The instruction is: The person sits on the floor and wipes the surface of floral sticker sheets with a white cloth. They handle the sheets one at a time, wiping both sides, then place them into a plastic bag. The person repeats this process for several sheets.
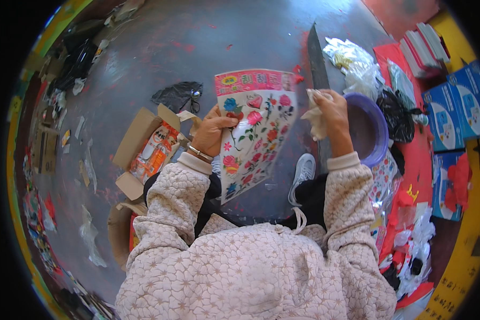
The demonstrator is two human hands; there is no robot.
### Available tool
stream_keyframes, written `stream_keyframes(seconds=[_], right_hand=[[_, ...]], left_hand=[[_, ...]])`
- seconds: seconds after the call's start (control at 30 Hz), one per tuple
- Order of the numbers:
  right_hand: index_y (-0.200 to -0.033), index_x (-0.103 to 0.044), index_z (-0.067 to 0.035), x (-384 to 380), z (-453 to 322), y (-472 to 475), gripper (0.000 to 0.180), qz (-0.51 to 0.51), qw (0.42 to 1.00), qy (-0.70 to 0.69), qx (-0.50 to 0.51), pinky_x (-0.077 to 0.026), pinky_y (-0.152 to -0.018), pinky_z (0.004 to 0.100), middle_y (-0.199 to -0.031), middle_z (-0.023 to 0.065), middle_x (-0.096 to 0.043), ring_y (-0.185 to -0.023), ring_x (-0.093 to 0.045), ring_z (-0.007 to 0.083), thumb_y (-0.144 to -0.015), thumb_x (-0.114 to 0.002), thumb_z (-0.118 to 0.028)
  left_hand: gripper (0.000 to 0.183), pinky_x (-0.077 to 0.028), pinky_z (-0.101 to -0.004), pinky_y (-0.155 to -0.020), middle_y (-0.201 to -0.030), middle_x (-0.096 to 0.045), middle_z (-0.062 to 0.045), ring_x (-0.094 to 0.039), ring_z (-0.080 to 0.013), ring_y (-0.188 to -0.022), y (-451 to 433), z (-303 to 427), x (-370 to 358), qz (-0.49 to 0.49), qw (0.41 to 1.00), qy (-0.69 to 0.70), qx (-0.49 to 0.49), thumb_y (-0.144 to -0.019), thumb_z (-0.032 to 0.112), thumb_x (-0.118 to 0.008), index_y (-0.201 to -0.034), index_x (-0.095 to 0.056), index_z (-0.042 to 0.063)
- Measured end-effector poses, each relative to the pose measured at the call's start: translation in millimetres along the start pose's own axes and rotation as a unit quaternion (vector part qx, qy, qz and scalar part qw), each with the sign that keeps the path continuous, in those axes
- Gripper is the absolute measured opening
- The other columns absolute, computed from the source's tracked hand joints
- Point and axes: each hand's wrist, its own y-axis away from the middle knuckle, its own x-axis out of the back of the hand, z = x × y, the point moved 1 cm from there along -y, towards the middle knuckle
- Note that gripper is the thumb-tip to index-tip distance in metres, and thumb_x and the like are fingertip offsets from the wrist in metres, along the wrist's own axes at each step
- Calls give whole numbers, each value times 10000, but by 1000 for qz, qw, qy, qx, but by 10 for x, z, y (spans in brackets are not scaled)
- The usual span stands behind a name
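Note:
Between thumb and fingers, my left hand (214, 130) grips the left edge of a sticker sheet (246, 140). The sheet is white with printed roses, hearts and other flowers, and a pink header with writing runs along its top. It hangs slightly curved, its lower end over my lap. To the right, my right hand (333, 110) is closed around a crumpled pale cloth (318, 122), apart from the sheet. A purple plastic bucket (378, 124) with murky liquid stands just right of that hand and is partly hidden behind it.
An open cardboard box (134, 140) holding orange packets (157, 148) stands at my left. Black plastic (176, 96) lies beyond it. Right of the bucket are a black bag (396, 116), a red covering (418, 168) and blue boxes (444, 116). Litter lies along the left wall.

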Motion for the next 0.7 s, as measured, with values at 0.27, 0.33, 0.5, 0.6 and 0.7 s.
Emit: stream_keyframes(seconds=[0.27,0.33,0.5,0.6,0.7], right_hand=[[-1030,-496,13,-186,35,79,445,-149,916,-343,-146,-492,-634,312,-854,97,-590,-735,-593,181,-843,-493,-391],[-1021,-507,17,-187,-168,230,411,-163,908,-358,-141,-495,-633,305,-858,101,-597,-721,-597,177,-834,-523,-348],[-953,-559,25,-184,-197,305,286,-223,946,-230,-45,-497,-612,276,-823,94,-612,-686,-603,153,-794,-585,-212],[-886,-596,22,-187,-205,247,213,-214,945,-243,-37,-489,-578,245,-792,86,-619,-653,-599,130,-771,-605,-156],[-881,-592,1,-176,-241,262,173,-261,944,-199,-35,-493,-589,233,-790,72,-625,-645,-601,115,-773,-605,-134]], left_hand=[[421,-509,-340,-751,-997,-566,-143,-594,-198,-860,49,-18,-49,-9,999,19,25,-709,-100,-472,-1113,-413,1],[414,-508,-332,-750,-997,-566,-140,-592,-193,-864,57,-13,-97,3,999,3,41,-712,-102,-461,-1110,-414,1],[466,-457,-351,-829,-1067,-532,-148,-547,-218,-966,25,-54,-67,-10,998,-40,47,-719,-63,-468,-1170,-373,4],[577,-393,-375,-899,-1152,-473,-161,-489,-248,-1056,68,55,-214,-92,995,7,36,-712,26,-534,-1240,-301,9],[612,-385,-379,-910,-1227,-412,-188,-456,-259,-1101,76,128,-340,-144,984,95,37,-751,96,-514,-1286,-239,-13]])
